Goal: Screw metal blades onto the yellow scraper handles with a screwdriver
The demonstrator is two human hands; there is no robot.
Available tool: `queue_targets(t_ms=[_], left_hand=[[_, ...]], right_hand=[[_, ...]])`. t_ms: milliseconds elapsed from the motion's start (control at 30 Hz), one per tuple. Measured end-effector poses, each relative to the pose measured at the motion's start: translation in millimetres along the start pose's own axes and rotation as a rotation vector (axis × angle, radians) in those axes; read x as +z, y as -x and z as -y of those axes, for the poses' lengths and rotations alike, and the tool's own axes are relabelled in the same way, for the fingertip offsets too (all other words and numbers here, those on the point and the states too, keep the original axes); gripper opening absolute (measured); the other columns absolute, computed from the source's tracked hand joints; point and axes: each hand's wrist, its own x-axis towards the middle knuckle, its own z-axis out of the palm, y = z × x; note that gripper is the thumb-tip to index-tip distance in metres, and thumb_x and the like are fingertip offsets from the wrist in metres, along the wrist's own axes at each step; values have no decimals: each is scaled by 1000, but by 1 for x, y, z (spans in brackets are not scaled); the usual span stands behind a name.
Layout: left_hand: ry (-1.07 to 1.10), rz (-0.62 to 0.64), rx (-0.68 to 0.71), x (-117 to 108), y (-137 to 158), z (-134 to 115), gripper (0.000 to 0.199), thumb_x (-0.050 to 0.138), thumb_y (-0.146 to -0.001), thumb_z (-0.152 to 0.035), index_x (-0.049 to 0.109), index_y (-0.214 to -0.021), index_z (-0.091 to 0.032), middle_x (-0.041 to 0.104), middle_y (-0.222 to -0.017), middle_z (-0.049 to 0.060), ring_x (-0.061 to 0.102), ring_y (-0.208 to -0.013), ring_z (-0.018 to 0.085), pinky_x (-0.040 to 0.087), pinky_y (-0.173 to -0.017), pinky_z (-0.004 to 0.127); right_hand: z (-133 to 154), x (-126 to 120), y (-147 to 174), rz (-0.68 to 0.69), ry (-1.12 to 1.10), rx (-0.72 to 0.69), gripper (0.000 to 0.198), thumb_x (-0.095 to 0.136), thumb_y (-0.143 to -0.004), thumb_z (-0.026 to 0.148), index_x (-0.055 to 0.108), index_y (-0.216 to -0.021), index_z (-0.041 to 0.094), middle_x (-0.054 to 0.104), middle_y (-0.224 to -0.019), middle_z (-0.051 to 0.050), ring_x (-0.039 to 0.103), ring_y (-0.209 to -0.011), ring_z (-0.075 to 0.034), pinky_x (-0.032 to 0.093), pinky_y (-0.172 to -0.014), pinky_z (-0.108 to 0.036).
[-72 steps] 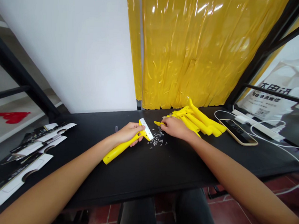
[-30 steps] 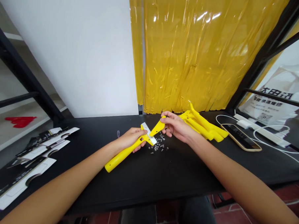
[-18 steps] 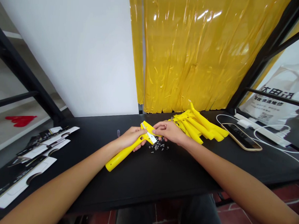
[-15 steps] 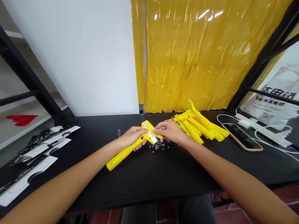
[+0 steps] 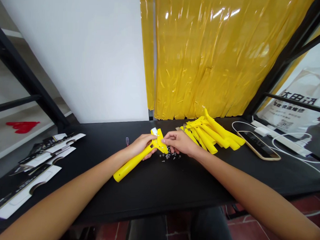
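Note:
My left hand (image 5: 141, 146) is closed around a yellow scraper (image 5: 130, 167) near its head, the handle pointing toward me and to the left. A whitish metal blade (image 5: 154, 130) shows at the upper end of the head. A flat yellow cover plate (image 5: 161, 143) lies over the blade, with small hole marks. My right hand (image 5: 179, 141) pinches the right edge of this plate between thumb and fingers. Small loose screws and nuts (image 5: 167, 156) lie on the table just below my right hand.
A pile of yellow scraper handles (image 5: 211, 134) lies behind my right hand. Farther right are a phone (image 5: 259, 145), white cables and a power strip (image 5: 302, 145). Printed cards (image 5: 27, 190) spread at the left. A small screwdriver-like tool (image 5: 127, 141) stands beyond my left hand.
The yellow cover plate has swung and shifted onto the scraper head, covering most of the blade seen before. My right hand has moved slightly left with it; my left hand keeps its hold.

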Motion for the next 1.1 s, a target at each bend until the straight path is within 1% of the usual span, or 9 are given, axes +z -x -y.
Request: queue_targets(t_ms=[100,200,267,333,567,633,767,900,1100], left_hand=[[57,58,1,0,1,-1,32,53,-90,-45,58,-81,-15,56,-51,2,48,-28,13,31,-26,22],[60,94,19,-1,4,-2,23,59,-86,-38,56,-85,-16,58,-55,0,49,-30,12,31,-27,20],[30,114,27,-2,5,-2,19,65,-83,-33,55,-87,-17,58,-57,-1,49,-31,11,31,-28,20],[-12,129,35,-3,5,-2,21,69,-81,-31,54,-86,-17,57,-59,-2,49,-31,9,30,-29,19],[-127,160,49,-4,5,-1,26,70,-86,-38,53,-90,-18,57,-63,-4,49,-35,7,29,-32,19],[-147,175,53,-3,7,-2,28,67,-88,-42,54,-92,-18,56,-63,-4,48,-35,6,29,-33,20],[-171,189,69,-3,8,-3,32,65,-90,-47,55,-92,-18,55,-63,-3,47,-36,6,30,-34,20],[-183,199,78,-5,8,-3,32,68,-88,-46,55,-94,-17,56,-64,-3,48,-36,6,30,-34,20],[-207,253,98,-4,10,-5,31,67,-90,-44,52,-95,-17,54,-64,-5,48,-37,6,33,-36,20]], right_hand=[[1,0,1,-19,65,-40,25,72,-83,42,67,-86,17,56,-50,6,46,-37,-6,33,-33,-16],[1,1,2,-30,91,-84,29,72,-82,45,66,-86,16,55,-51,6,46,-38,-7,34,-35,-17],[1,1,2,-27,93,-93,32,72,-81,47,66,-85,16,55,-51,5,46,-39,-7,34,-36,-17],[0,2,2,-27,89,-92,35,73,-79,49,66,-85,15,55,-51,5,45,-39,-7,34,-37,-18],[-4,1,0,-40,77,-127,36,75,-78,50,65,-81,15,53,-48,6,46,-41,-7,34,-39,-18],[-3,-1,0,-27,83,-113,36,74,-78,50,64,-79,16,53,-47,6,45,-40,-7,34,-38,-17],[-2,-3,0,18,52,-33,37,76,-77,52,63,-77,16,54,-46,6,45,-38,-6,34,-36,-16],[-4,-4,-1,64,-22,16,39,78,-75,52,62,-77,16,56,-45,5,47,-36,-6,37,-35,-16],[-12,-3,-5,125,-153,34,41,79,-74,52,61,-76,16,58,-47,5,49,-37,-7,41,-35,-17]])
